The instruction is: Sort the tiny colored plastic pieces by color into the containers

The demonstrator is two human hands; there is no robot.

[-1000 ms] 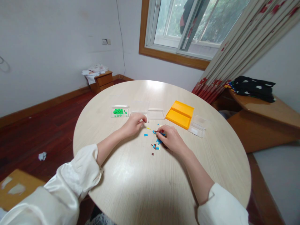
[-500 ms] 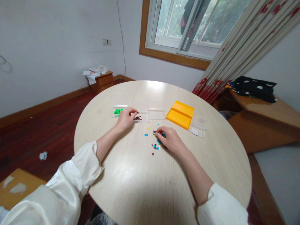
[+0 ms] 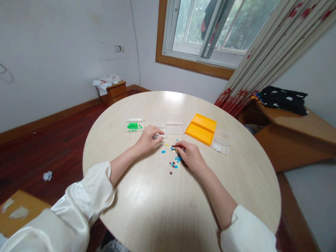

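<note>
My left hand (image 3: pixel 149 140) is over the near left part of a clear plastic box (image 3: pixel 163 135), thumb and fingers apart with nothing seen between them. It hides most of that box and the dark brown pieces in it. My right hand (image 3: pixel 192 154) bends over a small pile of toy bricks, with a dark brown brick (image 3: pixel 173 146) between thumb and forefinger. Blue bricks (image 3: pixel 176 167), brown ones (image 3: pixel 170 173) and a few pale ones lie beside and partly under this hand. A flat blue brick (image 3: pixel 163 152) and a thin yellow brick (image 3: pixel 166 144) lie between the hands.
A clear box (image 3: pixel 126 130) with green bricks stands at the left. Behind the hands is another open clear box (image 3: pixel 175 132). An open yellow case (image 3: pixel 201 129) and a small clear box (image 3: pixel 221 147) are at the right on the round table (image 3: pixel 147 210).
My left hand has come down and toward me from above the brown pieces, its pinch now spread; the brown piece at its fingertips is out of sight. My right hand has barely moved.
</note>
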